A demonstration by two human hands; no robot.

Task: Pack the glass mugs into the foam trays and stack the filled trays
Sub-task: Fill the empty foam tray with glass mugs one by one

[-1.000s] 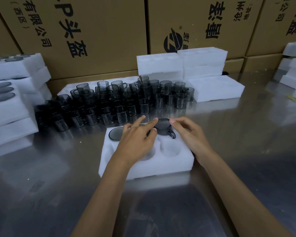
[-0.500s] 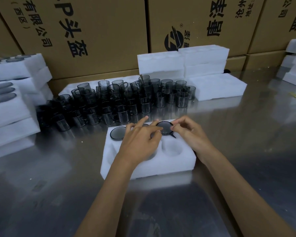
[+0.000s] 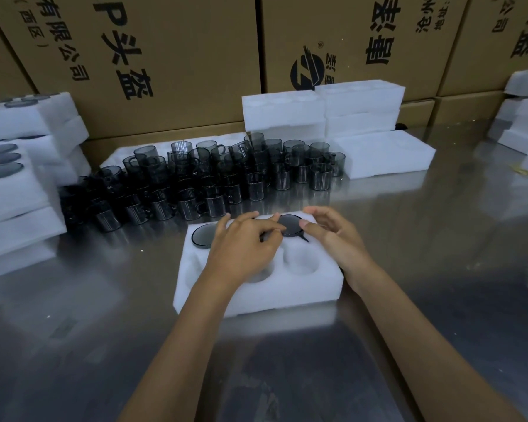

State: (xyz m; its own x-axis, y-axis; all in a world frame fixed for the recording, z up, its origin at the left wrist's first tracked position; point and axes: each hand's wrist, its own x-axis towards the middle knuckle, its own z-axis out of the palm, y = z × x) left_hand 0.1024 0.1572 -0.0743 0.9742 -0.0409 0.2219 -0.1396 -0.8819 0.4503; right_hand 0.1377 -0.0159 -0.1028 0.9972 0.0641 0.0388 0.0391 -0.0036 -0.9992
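Grip at seated mug; loose mugs behind.

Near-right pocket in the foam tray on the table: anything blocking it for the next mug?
Nothing visible. The near-right pocket of the foam tray is open and bare; the left hand covers the near-middle one, the right hand sits beside it.

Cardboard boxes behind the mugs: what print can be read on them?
"头盔", after a cut-off "P": left box, tilted.
"有限公司" and "(西区)": same box, smaller print.
Round logo with "®": middle box.
"车" in big print, top character cut off: middle box.
Other small columns: too blurred to read.
Mugs, foam trays: no readable print.
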